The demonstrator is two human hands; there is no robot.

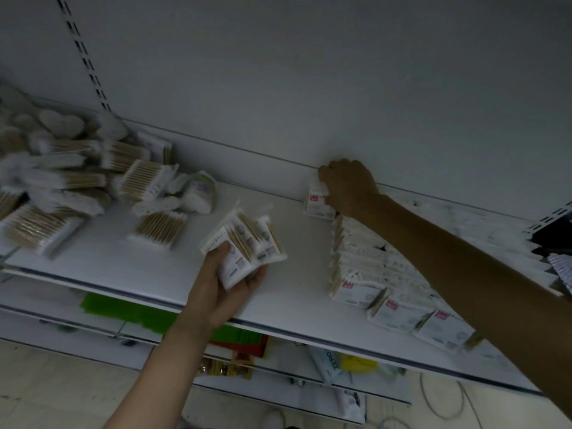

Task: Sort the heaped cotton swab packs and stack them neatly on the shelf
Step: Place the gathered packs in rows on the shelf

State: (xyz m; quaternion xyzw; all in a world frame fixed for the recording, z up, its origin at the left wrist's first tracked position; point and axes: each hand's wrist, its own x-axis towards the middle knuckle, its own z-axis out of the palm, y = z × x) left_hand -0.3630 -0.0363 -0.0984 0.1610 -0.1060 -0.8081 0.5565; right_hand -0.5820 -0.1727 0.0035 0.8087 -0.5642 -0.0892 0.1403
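A jumbled heap of cotton swab packs [62, 181] covers the left end of the white shelf [148, 274]. Over the shelf's middle, my left hand [223, 286] grips a fanned bunch of swab packs [244, 243]. My right hand [349, 187] reaches to the back wall and pinches one upright white pack with a pink logo [317, 201]. That pack stands at the far end of a tidy row of upright packs [362, 261] running toward the front edge. My right forearm hides part of the row.
A loose pack [161, 226] lies flat between heap and left hand. More white packs [507, 236] line the back right. Lower shelves hold green packages [123, 311] and a yellow item [359, 365]. Cables [439, 407] lie on the floor.
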